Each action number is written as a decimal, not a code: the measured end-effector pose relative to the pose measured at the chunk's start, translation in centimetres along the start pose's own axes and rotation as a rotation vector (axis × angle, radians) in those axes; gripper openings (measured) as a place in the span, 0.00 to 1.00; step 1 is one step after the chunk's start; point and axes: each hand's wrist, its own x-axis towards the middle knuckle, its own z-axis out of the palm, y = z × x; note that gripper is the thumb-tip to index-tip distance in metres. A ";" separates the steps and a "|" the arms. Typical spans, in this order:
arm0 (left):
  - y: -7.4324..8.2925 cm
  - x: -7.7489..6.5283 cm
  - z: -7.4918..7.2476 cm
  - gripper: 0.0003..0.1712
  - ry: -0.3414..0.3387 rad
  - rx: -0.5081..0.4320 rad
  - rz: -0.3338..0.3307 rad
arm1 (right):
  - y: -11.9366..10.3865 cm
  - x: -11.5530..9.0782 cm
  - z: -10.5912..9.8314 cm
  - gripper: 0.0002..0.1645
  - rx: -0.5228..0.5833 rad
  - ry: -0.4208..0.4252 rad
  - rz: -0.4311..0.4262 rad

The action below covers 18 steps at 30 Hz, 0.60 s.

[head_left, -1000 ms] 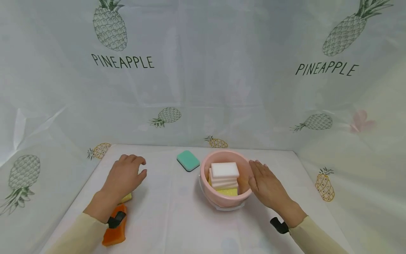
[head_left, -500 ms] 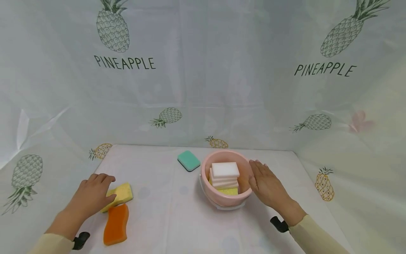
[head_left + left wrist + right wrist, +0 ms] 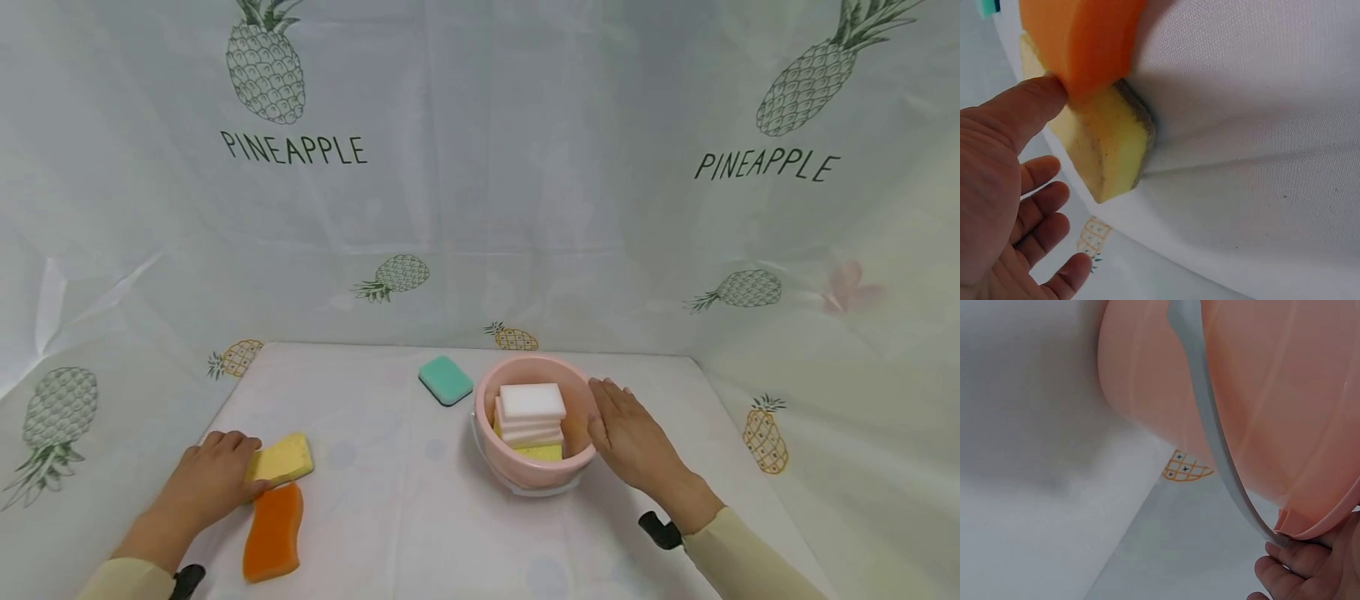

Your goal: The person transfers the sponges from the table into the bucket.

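A yellow sponge (image 3: 287,460) with a dark scouring layer lies at the left of the table. My left hand (image 3: 206,482) is at its left end; in the left wrist view the thumb (image 3: 1035,103) meets the sponge beside the orange sponge, while the other fingers hang loosely bent, apart from it. The wavy orange sponge (image 3: 273,533) lies just nearer to me, against the yellow one. On the right, my right hand (image 3: 641,442) rests with straight fingers against the rim of a pink bucket (image 3: 525,473). Inside are stacked white sponges (image 3: 532,402) and yellow sponge (image 3: 542,452).
A green sponge (image 3: 446,380) with a dark underside lies behind and left of the bucket. The bucket's pale handle (image 3: 1219,444) hangs down its side. White cloth covers the table (image 3: 420,517), and a pineapple-print sheet (image 3: 480,192) rises behind it.
My left hand has moved left and toward me from above the table, then lowered to the yellow sponge. The right hand has stayed at the bucket's rim.
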 end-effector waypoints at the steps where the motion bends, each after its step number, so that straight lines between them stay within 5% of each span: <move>1: 0.0 0.0 0.0 0.43 -0.010 -0.003 -0.006 | 0.0 0.0 0.0 0.34 0.002 0.001 -0.002; 12: -0.5 0.8 0.5 0.49 -0.163 -0.033 -0.089 | -0.6 -0.2 -0.2 0.34 -0.008 0.011 0.018; 18: -0.9 1.1 0.6 0.49 -0.176 -0.055 -0.089 | -1.5 -0.3 -0.1 0.35 -0.012 0.009 0.053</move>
